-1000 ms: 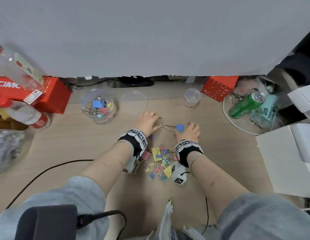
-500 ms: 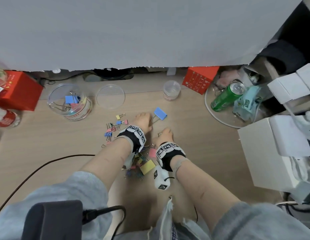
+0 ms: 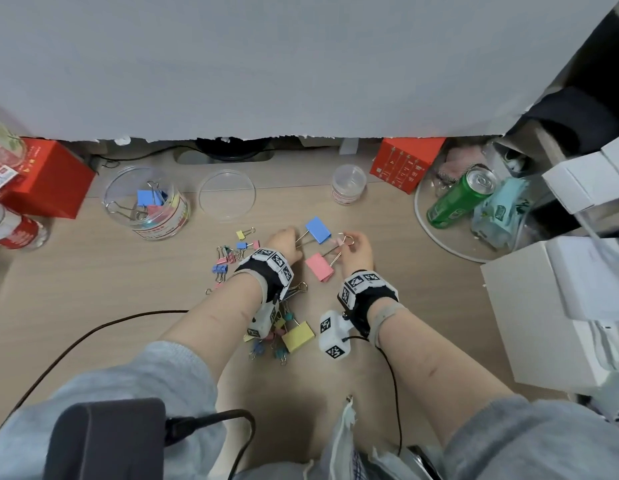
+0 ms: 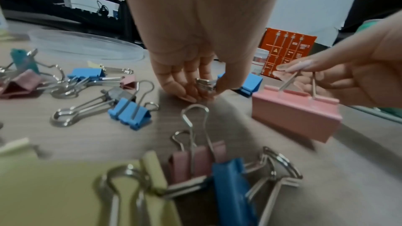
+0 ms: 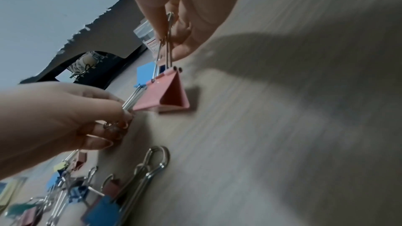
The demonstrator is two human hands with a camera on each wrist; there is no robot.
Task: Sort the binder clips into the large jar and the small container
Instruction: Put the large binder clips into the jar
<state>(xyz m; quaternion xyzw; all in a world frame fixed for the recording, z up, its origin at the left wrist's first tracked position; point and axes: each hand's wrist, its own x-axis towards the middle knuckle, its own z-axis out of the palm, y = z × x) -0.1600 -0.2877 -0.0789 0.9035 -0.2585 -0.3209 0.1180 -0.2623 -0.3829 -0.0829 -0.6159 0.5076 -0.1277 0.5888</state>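
Observation:
My left hand (image 3: 283,242) pinches the wire handles of a large blue binder clip (image 3: 317,230) (image 4: 250,82) just above the wooden table. Beside it my right hand (image 3: 356,249) pinches the handles of a large pink binder clip (image 3: 319,267) (image 4: 295,118) (image 5: 165,95), whose body hangs near the table. The large clear jar (image 3: 148,202) stands at the back left and holds several large clips. The small clear container (image 3: 348,184) stands at the back, right of centre. Small clips (image 3: 231,254) lie left of my left hand, and a pile with a large yellow clip (image 3: 298,336) lies under my wrists.
A clear round lid (image 3: 227,195) lies beside the jar. Red boxes (image 3: 406,162) (image 3: 44,178) stand at the back right and far left. A green can (image 3: 457,197) lies in a clear tray on the right, with white boxes (image 3: 550,306) beyond. A black cable (image 3: 93,336) crosses the left.
My right hand has picked up the large pink clip by its handles. My left hand still holds the blue clip, which it took over from the right. The head view shifted.

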